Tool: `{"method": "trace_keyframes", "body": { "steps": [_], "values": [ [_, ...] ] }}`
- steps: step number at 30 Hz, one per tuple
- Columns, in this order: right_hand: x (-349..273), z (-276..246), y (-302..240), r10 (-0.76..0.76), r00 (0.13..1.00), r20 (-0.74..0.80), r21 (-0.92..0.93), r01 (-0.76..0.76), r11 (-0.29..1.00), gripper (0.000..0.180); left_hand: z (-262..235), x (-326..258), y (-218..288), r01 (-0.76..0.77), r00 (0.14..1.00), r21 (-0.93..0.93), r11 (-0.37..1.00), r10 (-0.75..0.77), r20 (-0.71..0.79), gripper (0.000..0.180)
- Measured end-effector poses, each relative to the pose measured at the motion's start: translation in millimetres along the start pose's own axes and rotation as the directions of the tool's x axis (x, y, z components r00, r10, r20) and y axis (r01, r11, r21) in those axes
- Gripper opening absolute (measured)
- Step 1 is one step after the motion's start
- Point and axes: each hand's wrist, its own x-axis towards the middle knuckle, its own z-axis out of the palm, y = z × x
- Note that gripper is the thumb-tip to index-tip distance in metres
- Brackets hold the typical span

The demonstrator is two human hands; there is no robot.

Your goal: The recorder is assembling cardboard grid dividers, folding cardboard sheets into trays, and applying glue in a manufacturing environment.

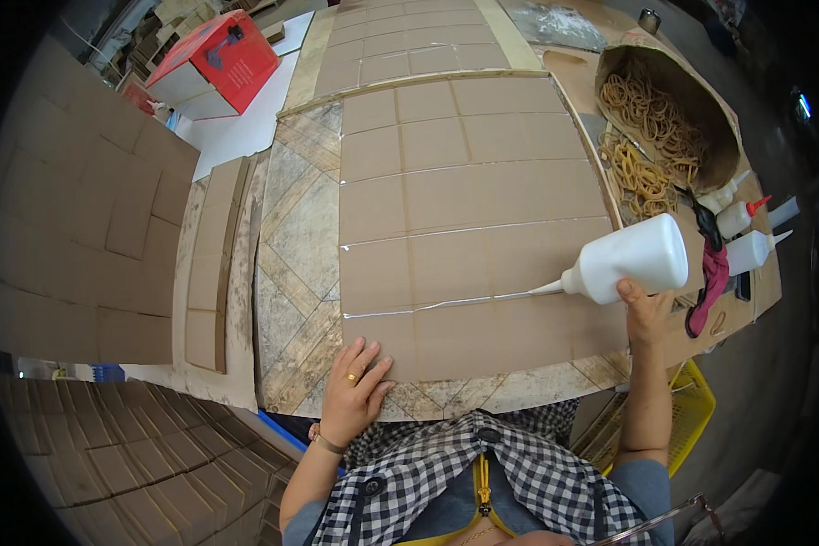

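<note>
My right hand (pixel 644 309) is wrapped round the lower end of a white squeeze bottle (pixel 626 262), which lies tilted with its nozzle pointing left. The nozzle tip is at a white glue line (pixel 464 301) running across a brown cardboard sheet (pixel 482 264). More white lines cross the sheet farther up, along with lengthwise creases. Flat on the sheet's near left corner rests my left hand (pixel 357 387), fingers spread and holding nothing. Under the cardboard is a worn tabletop with a tile pattern (pixel 300 246).
At right, a paper sack (pixel 723 150) spills rubber bands (pixel 642 177) beside several glue bottles (pixel 746 252) and a pink and black cloth (pixel 710 282). Stacked cardboard (pixel 91 218) stands left, a red box (pixel 214 64) far left. A yellow basket (pixel 694 409) sits below right.
</note>
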Motion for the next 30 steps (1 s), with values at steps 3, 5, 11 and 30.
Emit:
{"method": "trace_keyframes", "body": {
  "steps": [3, 5, 11, 30],
  "values": [
    [-6, 12, 4, 0.049, 0.997, 0.052, 0.02, -0.05, 0.999, 0.061, 0, -1, 0, 0.0, 1.0, 0.011, 1.0, 0.0, 0.002, 0.035],
    [-13, 32, -2, 0.107, 0.986, 0.125, 0.01, -0.11, 0.994, 0.063, 1, -1, 0, 0.006, 1.0, -0.006, 1.0, -0.006, -0.007, 0.036],
    [-30, 101, -10, 0.141, 0.936, 0.322, 0.05, -0.165, 0.985, 0.053, -2, 2, 0, 0.003, 1.0, -0.012, 1.0, -0.003, 0.006, 0.035],
    [-11, 82, -14, 0.152, 0.959, 0.239, -0.009, -0.154, 0.988, 0.058, 0, 0, -1, 0.01, 1.0, -0.028, 1.0, -0.009, 0.004, 0.036]
  ]
}}
